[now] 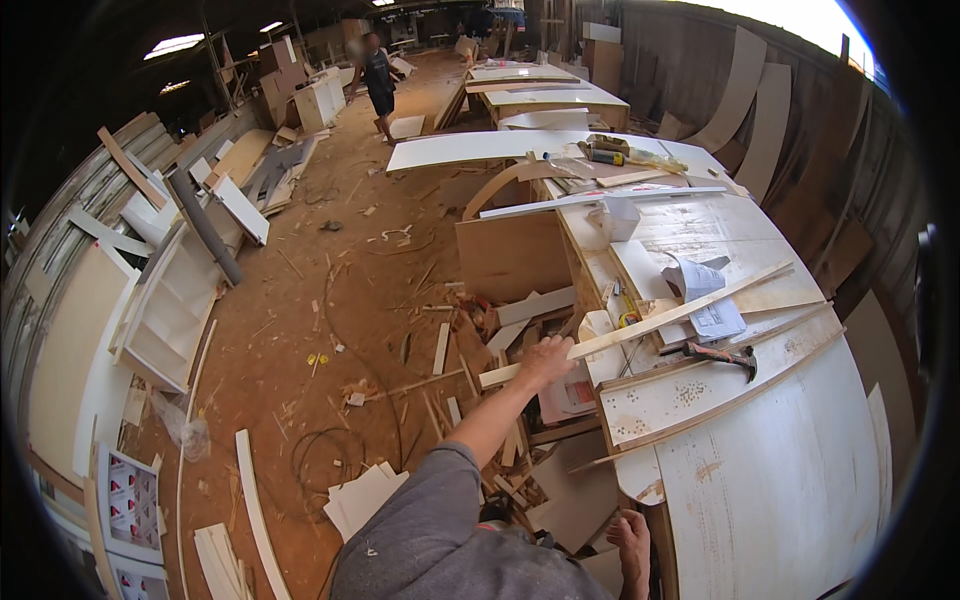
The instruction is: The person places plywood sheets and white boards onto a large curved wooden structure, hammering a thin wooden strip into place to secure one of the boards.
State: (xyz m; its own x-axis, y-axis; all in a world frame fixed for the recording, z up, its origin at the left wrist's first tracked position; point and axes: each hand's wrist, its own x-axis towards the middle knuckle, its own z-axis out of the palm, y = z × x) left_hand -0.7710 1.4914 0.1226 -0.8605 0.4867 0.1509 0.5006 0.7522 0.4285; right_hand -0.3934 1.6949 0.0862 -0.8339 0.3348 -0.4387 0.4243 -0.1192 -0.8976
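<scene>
My left arm reaches forward, and my left hand (546,363) is closed around a long pale wooden strip (680,313) near its close end. The strip slants across the workbench (770,470) toward the far right, with its near end past the bench's left edge. Lower down, my right hand (630,543) hangs beside the bench edge with loosely bent fingers and nothing visible in it. A claw hammer (735,357) lies on the bench just right of the strip. Under and beside the strip are crumpled printed papers (716,316) and a small yellow tool (628,319).
Wood offcuts (515,320) are heaped left of the bench. A long white board (480,149) juts from the bench's far part. White panels and a shelf unit (175,300) stand at left. Scraps and a cable litter the dirt floor (350,260). Another person (380,80) walks far off.
</scene>
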